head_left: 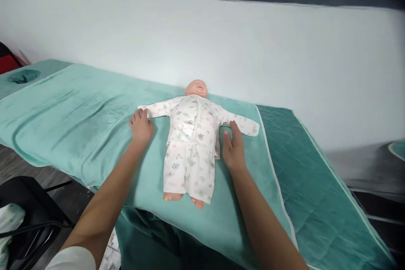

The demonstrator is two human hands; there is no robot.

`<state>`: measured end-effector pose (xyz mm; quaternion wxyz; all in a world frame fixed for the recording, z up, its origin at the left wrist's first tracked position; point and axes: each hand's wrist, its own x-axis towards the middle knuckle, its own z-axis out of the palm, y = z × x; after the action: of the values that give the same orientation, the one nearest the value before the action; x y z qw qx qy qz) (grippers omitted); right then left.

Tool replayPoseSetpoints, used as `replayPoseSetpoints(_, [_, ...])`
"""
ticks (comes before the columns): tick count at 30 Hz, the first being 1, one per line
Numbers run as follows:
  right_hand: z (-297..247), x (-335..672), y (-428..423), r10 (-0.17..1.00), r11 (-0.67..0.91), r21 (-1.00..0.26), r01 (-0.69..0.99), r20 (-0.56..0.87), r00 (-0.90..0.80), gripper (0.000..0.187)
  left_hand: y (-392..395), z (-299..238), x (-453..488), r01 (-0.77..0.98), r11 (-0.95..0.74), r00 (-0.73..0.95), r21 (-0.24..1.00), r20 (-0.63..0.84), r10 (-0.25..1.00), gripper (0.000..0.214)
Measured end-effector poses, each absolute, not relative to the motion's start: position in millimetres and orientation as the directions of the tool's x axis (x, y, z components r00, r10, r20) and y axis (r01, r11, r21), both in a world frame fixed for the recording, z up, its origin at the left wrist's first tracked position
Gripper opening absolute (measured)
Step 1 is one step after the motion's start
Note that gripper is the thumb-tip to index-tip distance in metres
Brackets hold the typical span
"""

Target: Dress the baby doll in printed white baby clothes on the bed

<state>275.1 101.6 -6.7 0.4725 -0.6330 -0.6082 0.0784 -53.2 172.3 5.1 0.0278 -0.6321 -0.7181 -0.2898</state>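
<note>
Closest to me, my white sleeve point(74, 258) shows at lower left, beside a black chair point(27, 196) with a pale cloth point(11, 221) on it. The doll point(191, 142) lies on its back on the teal sheet point(104, 135) before me, bare feet towards me. Its white printed trousers point(189, 166) come first, then the matching shirt point(193, 112), sleeves spread wide. My right hand point(234, 145) is loosely open, thumb apart, a fingertip at the lower edge of one shirt sleeve. My left hand point(142, 126) bends its fingers at the other cuff; I cannot tell whether they grip it. Farthest off, the doll's head point(196, 87) lies near the white wall point(202, 38).
</note>
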Motion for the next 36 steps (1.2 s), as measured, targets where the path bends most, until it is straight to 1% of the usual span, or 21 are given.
replayPoseSetpoints(2, [-12.3,300.9,107.9,0.849,0.118,-0.559,0.82,0.486,0.21,0.064,179.8,3.7,-61.6,0.927,0.084,-0.222,0.364,0.356,0.908,0.058])
replayPoseSetpoints(4, [-15.2,321.1,113.6,0.872,0.035,-0.435,0.9,0.454,0.186,0.061,189.3,2.4,-67.2,0.934,0.099,-0.218,0.342,0.328,0.919,0.059])
replayPoseSetpoints(7, [-15.9,334.3,116.5,0.91,-0.101,-0.332,0.938,0.35,0.222,0.059,203.7,1.6,-76.1,0.948,0.085,-0.182,0.306,0.301,0.936,0.059])
replayPoseSetpoints(10, [-15.2,332.4,114.6,0.923,-0.223,-0.308,0.925,0.237,0.302,0.062,217.0,2.5,-88.5,0.957,0.061,-0.142,0.284,0.275,0.951,0.06])
replayPoseSetpoints(13, [-15.8,329.7,113.8,0.914,-0.294,-0.305,0.906,0.189,0.36,0.066,229.0,4.0,-99.8,0.945,0.086,-0.178,0.314,0.278,0.944,0.062])
replayPoseSetpoints(16, [-17.5,331.3,115.4,0.906,-0.314,-0.313,0.896,0.184,0.382,0.067,237.0,5.0,-104.9,0.923,0.138,-0.25,0.359,0.289,0.924,0.061])
replayPoseSetpoints(18, [-18.2,332.3,116.0,0.902,-0.317,-0.321,0.892,0.189,0.388,0.067,238.1,5.5,-104.9,0.917,0.157,-0.271,0.367,0.286,0.919,0.061])
replayPoseSetpoints(21, [-17.6,329.7,113.6,0.894,-0.311,-0.323,0.894,0.22,0.391,0.066,231.2,7.0,-101.1,0.925,0.143,-0.252,0.351,0.287,0.924,0.061])
replayPoseSetpoints(24, [-15.8,321.7,107.0,0.894,-0.271,-0.325,0.906,0.264,0.362,0.065,211.5,9.3,-91.7,0.929,0.114,-0.243,0.353,0.345,0.907,0.063])
replayPoseSetpoints(26, [-14.7,315.0,101.9,0.902,-0.23,-0.333,0.914,0.281,0.329,0.064,190.5,10.1,-80.3,0.919,0.053,-0.228,0.39,0.417,0.88,0.061])
replayPoseSetpoints(27, [-14.4,311.8,99.5,0.905,-0.212,-0.337,0.917,0.285,0.314,0.063,177.8,10.2,-72.9,0.907,-0.006,-0.207,0.421,0.458,0.865,0.058])
replayPoseSetpoints(30, [-14.5,304.2,94.0,0.911,-0.18,-0.346,0.921,0.294,0.289,0.061,135.1,10.2,-46.1,0.802,-0.249,-0.132,0.544,0.567,0.813,0.039])
replayPoseSetpoints(33, [-16.3,301.5,91.6,0.911,-0.152,-0.365,0.919,0.309,0.273,0.059,95.8,13.3,-19.4,0.643,-0.428,-0.072,0.635,0.607,0.792,0.028])
replayPoseSetpoints(36, [-18.7,302.3,91.3,0.902,-0.133,-0.397,0.908,0.331,0.277,0.058,71.1,19.1,-0.2,0.498,-0.535,0.027,0.683,0.604,0.797,0.028])
